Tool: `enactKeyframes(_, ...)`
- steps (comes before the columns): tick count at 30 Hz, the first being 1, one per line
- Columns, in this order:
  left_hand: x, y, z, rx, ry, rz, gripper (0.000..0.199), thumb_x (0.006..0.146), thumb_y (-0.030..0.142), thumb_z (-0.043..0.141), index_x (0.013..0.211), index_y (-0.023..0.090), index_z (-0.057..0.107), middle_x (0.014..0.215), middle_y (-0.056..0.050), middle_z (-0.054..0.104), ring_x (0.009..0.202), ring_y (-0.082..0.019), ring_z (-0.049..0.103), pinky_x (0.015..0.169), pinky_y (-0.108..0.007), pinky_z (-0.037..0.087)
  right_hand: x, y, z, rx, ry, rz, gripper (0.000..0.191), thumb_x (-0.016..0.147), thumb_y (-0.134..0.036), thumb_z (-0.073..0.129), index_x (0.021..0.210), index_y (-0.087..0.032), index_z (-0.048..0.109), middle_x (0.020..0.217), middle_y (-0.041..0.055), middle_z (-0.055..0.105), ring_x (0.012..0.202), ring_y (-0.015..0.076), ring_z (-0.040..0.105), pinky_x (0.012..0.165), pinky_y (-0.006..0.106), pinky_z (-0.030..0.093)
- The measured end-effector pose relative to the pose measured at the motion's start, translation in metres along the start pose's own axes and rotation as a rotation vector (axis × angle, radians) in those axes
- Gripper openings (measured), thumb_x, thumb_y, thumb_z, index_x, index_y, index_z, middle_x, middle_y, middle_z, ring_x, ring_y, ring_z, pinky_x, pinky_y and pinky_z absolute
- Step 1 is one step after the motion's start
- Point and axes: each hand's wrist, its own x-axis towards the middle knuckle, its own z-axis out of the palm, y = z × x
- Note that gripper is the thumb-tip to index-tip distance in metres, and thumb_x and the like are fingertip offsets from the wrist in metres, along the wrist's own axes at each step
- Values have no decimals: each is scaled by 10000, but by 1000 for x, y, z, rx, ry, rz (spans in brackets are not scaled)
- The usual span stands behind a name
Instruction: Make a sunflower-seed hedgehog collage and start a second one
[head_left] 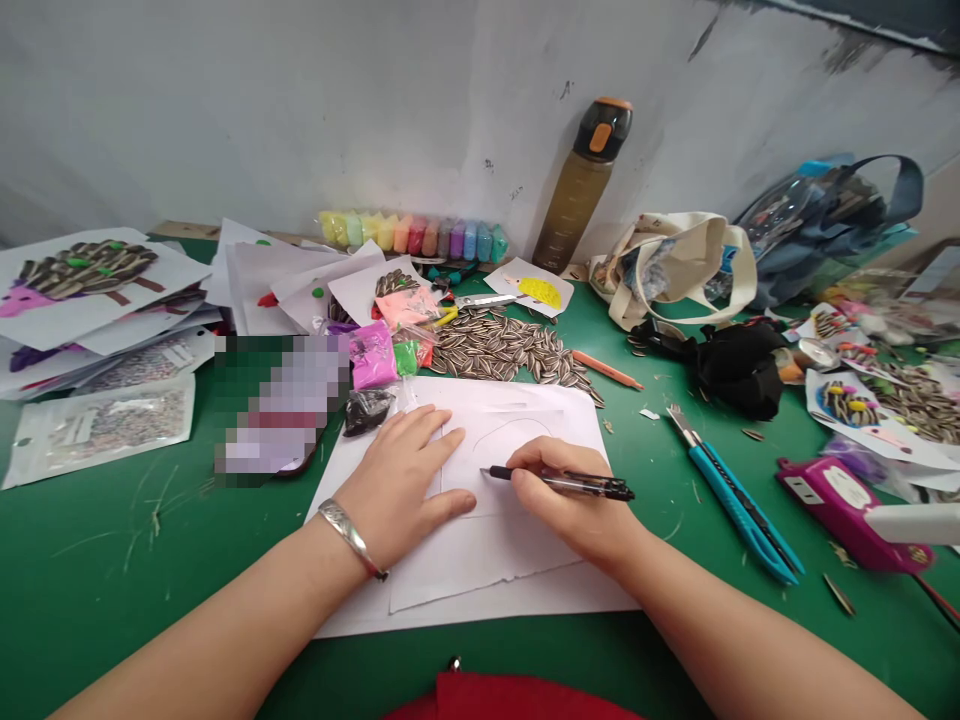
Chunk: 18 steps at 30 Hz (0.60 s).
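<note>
White paper sheets lie in layers on the green table in front of me. A thin curved line shows on the top sheet. My left hand rests flat on the left part of the paper, its fingers spread, with a silver bracelet on the wrist. My right hand grips a black pen, its tip touching or just over the paper below the curve. Striped sunflower seeds are heaped just behind the sheets, beside bags of pink and black clay.
A phone and seed-hedgehog pictures are at left. A bottle and clay packs stand by the wall. At right are a blue cutter, orange pen, black pouch, tote bag and magenta device.
</note>
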Motion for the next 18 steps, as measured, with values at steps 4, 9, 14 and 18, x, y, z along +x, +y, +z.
enactKeyframes(4, -2, -1, 0, 2, -12, -9, 641, 803, 500, 648, 1315, 123, 566, 1432, -196, 457, 1340, -382, 364, 1115, -573, 277, 0, 0, -3, 61, 53, 3, 103, 752, -190, 557, 736, -195, 658, 678, -8, 657, 629, 139, 572, 599, 256, 427)
enactKeyframes(9, 0, -1, 1, 7, -17, -14, 644, 808, 510, 639, 1323, 132, 559, 1442, -192, 447, 1349, -381, 352, 1117, -572, 274, -1, 0, -4, 125, 82, 21, 92, 759, -192, 577, 751, -197, 668, 679, -12, 658, 617, 134, 572, 565, 242, 429)
enactKeyframes(14, 1, -1, 1, 14, -17, -12, 642, 809, 500, 640, 1327, 130, 555, 1444, -192, 446, 1349, -380, 353, 1115, -572, 278, 3, 8, -20, 149, 172, 0, 81, 764, -186, 614, 750, -211, 690, 687, -15, 671, 652, 144, 593, 609, 254, 450)
enactKeyframes(18, 0, -2, 2, 9, -25, -13, 634, 815, 497, 632, 1327, 130, 554, 1450, -189, 440, 1354, -380, 346, 1115, -575, 277, 8, 19, -40, 281, 432, 8, 103, 792, -197, 602, 777, -223, 701, 626, -25, 642, 634, 142, 581, 620, 263, 449)
